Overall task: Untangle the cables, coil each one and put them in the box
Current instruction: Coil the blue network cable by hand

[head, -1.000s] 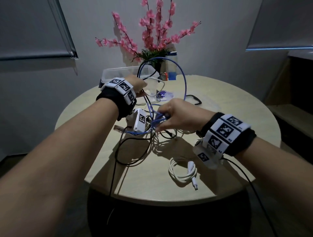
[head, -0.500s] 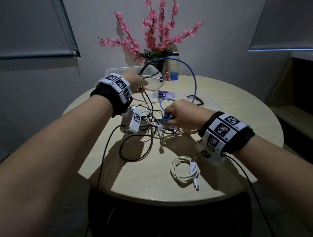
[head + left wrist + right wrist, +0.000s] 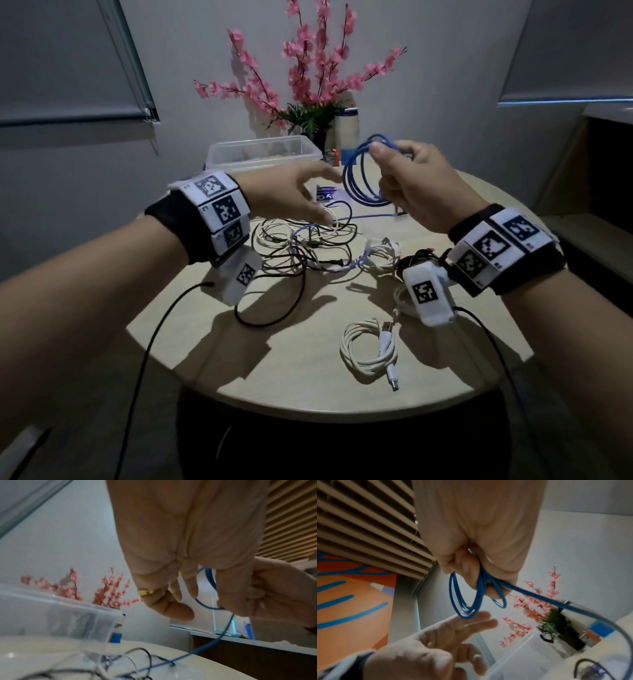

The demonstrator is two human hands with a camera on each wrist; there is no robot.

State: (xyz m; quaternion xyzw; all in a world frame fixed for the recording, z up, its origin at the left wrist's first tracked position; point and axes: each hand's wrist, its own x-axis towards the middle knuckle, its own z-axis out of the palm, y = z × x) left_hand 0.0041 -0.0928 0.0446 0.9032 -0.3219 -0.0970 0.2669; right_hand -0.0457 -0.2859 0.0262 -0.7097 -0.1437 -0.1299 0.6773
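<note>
Several loops of the blue cable (image 3: 363,178) hang gathered in the right hand (image 3: 416,185), raised above the table (image 3: 513,226) with thumb and fingers curled round the top of the coil, probably so the turns stay together while the loose tail still runs down into the tangle of black and white cables (image 3: 305,246). Beside it the left hand (image 3: 291,195) hovers palm down, fingers straight and spread, its grip holding nothing, near the bottom of the coil. One white cable (image 3: 370,349) already lies coiled near the front edge, while the clear box (image 3: 260,154) waits at the back.
</note>
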